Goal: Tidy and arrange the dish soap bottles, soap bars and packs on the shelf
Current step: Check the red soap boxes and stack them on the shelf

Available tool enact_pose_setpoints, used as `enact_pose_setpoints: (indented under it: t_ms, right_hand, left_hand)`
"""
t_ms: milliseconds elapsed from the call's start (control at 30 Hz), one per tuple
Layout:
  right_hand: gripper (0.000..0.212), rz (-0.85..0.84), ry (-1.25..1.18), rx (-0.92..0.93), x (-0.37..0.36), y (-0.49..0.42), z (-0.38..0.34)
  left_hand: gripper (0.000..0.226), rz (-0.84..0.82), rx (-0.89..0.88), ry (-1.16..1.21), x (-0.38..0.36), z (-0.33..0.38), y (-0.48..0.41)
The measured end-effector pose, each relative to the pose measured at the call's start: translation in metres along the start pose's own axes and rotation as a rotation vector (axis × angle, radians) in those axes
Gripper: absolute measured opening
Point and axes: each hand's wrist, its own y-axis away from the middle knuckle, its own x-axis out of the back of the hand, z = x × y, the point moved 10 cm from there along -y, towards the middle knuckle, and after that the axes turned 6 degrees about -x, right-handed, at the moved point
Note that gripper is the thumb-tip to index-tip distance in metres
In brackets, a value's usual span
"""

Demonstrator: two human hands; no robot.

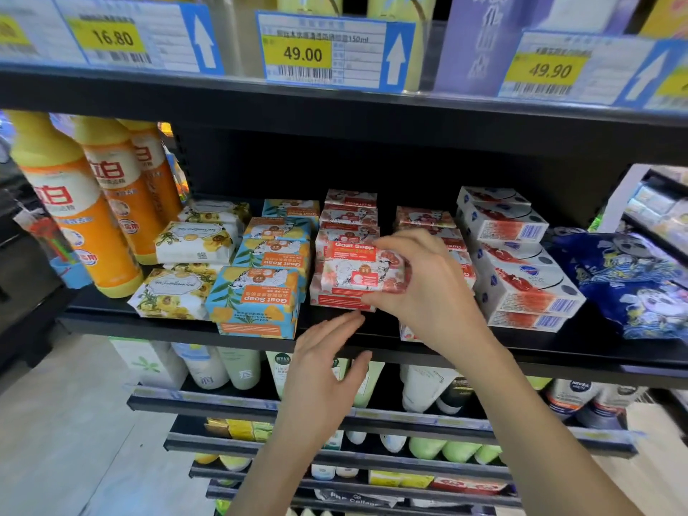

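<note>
Gripping the red soap bar (pixel 357 271), right hand (pixel 428 288) above shelf (pixel 186 325).

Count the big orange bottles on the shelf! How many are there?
3. They stand in a row at the left end of the shelf: the front bottle, the middle bottle behind it, and the back bottle. More may be hidden behind them.

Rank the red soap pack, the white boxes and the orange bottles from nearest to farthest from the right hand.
1. Red soap pack: held in the right hand.
2. White boxes: stacked just to the hand's right.
3. Orange bottles: far off at the left.
</note>
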Motion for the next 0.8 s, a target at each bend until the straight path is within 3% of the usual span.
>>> enact_pose_setpoints:
  t_ms: [100, 200, 300, 433, 667, 800]
  right_hand:
    - [0.072, 0.086, -0.072, 0.016, 0.024, 0.027, 0.009]
    - [0.071, 0.102, -0.111, 0.041, 0.032, 0.053, 0.014]
    - [0.071, 0.092, -0.138, 0.066, 0.026, 0.073, 0.017]
    - [0.068, 0.057, -0.277, 0.026, 0.013, 0.091, 0.024]
    - [0.079, -0.011, -0.662, -0.261, -0.002, 0.117, 0.047]
    - [0.058, -0.041, -0.936, -0.449, -0.011, 0.129, 0.061]
  left_hand:
    - [0.050, 0.002, 0.220, 0.299, 0.016, -0.002, 0.008]
    - [0.057, -0.020, 0.319, 0.663, 0.017, 0.006, 0.014]
    - [0.068, -0.027, 0.409, 0.881, 0.010, 0.011, 0.020]
    - [0.045, 0.020, 0.505, 0.949, 0.008, 0.008, 0.027]
    - [0.043, 0.017, 0.529, 1.005, 0.003, 0.006, 0.039]
    - [0.041, -0.001, 0.509, 0.983, 0.004, 0.008, 0.041]
